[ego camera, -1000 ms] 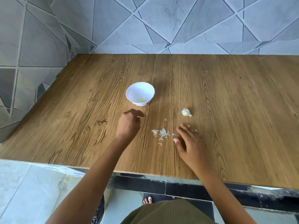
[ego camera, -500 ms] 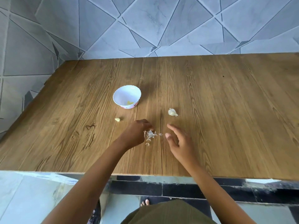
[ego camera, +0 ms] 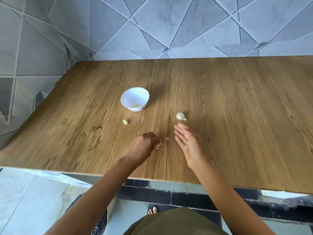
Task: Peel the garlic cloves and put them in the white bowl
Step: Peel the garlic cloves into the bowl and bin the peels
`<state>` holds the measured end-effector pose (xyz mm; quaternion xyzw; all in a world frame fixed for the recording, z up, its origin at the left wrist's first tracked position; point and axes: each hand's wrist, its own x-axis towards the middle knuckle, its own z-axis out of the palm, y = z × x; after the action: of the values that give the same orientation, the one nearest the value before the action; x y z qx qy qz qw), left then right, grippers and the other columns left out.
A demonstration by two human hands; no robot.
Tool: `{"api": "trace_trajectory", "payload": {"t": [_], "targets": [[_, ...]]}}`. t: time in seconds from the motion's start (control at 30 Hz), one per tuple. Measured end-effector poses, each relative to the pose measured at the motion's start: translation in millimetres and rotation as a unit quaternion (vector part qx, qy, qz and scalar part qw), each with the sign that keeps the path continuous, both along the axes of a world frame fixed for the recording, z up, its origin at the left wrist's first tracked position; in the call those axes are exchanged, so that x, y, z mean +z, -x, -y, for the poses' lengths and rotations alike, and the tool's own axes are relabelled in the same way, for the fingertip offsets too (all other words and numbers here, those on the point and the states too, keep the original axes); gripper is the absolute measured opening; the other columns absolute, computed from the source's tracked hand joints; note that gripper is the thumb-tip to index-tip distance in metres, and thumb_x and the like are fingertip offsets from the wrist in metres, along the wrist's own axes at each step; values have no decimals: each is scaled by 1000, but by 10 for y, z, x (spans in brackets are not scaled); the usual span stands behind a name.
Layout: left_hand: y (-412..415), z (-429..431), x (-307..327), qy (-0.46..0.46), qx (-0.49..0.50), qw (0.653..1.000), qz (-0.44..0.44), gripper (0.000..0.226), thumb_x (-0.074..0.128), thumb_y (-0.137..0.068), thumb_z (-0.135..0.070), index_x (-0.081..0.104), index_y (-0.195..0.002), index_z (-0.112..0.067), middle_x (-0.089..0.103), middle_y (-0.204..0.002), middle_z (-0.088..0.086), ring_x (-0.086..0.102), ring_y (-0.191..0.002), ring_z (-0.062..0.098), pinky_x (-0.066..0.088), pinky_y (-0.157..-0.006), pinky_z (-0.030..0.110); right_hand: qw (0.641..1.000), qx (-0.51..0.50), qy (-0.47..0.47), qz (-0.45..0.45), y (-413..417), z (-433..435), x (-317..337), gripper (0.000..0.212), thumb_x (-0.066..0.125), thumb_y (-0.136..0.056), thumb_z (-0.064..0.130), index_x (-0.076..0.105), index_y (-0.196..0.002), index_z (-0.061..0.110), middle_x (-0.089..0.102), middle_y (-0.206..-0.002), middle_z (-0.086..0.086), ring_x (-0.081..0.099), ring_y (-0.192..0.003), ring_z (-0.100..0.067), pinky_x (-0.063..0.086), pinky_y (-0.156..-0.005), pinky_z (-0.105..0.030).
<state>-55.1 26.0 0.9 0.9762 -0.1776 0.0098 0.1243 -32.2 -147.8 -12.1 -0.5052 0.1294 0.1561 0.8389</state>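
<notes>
A small white bowl with a scalloped rim stands on the wooden table; something yellowish lies at its bottom. A peeled garlic clove lies on the wood in front of the bowl, to its left. An unpeeled piece of garlic sits to the bowl's right. My left hand is curled over a little heap of papery garlic skins, fingertips on them. A single skin flake lies beside it. My right hand is flat and open, palm turned left, just below the unpeeled garlic.
The table's front edge runs just under my forearms. Grey tiled wall rises behind the table and along its left side. Tiled floor, a bare foot and an olive garment show below.
My left hand has drawn the skins together and slid them toward me. My right hand has opened flat with the palm turned inward. The peeled clove came into view when the left hand left it.
</notes>
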Motion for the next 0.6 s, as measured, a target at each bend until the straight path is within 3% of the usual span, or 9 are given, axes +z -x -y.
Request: {"api": "trace_trajectory", "payload": {"t": [0.07,0.13,0.2,0.27,0.33,0.43,0.6], "targets": [[-32,12,32,23,31,999,-19,18,56,-90,-6,71,-100,-6,69,-101,7,66,-84,20,53,-76,30,999,3,-42,-32,-10,-50,15,33,37,-101,21,53,-128,10,60,-124,-3,58,-110,-11,46,-93,-24],[-113,14,147,103,79,990,-51,15,61,-85,-2,73,-94,-5,71,-93,8,65,-78,17,50,-74,20,993,-4,-90,-74,-23,-107,63,35,36,-101,21,52,-128,7,60,-124,-6,55,-115,-16,43,-98,-28],[-199,20,319,205,110,970,-70,13,66,-80,1,75,-87,-6,72,-82,7,59,-62,5,42,-61,7,983,-11,-135,-122,-30,-169,122,31,39,-100,21,57,-120,5,63,-117,-9,57,-113,-20,43,-100,-32],[-258,73,478,254,97,957,-97,13,69,-79,-1,75,-85,-10,70,-71,1,51,-53,0,36,-54,7,969,-13,-185,-164,-27,-222,192,28,41,-99,20,62,-105,2,67,-102,-11,60,-102,-22,46,-96,-35],[-255,186,592,232,52,964,-115,17,67,-78,-1,75,-86,-14,67,-68,-8,55,-56,0,40,-55,10,950,-17,-240,-198,-19,-280,254,27,42,-97,16,62,-90,0,66,-87,-12,61,-89,-22,51,-86,-34],[-187,342,629,150,-12,981,-125,24,61,-78,1,75,-94,-12,73,-87,3,64,-74,12,50,-71,21,940,-32,-254,-226,-16,-345,322,29,39,-91,6,53,-66,5,57,-67,-8,59,-60,-16,53,-56,-25],[-205,424,635,75,-7,994,-85,31,51,-83,-1,75,-96,-17,73,-87,6,64,-77,20,50,-73,36,936,-55,-258,-233,-59,-325,334,27,38,-85,-4,43,-64,13,40,-56,-2,43,-48,-10,43,-38,-19]]}}
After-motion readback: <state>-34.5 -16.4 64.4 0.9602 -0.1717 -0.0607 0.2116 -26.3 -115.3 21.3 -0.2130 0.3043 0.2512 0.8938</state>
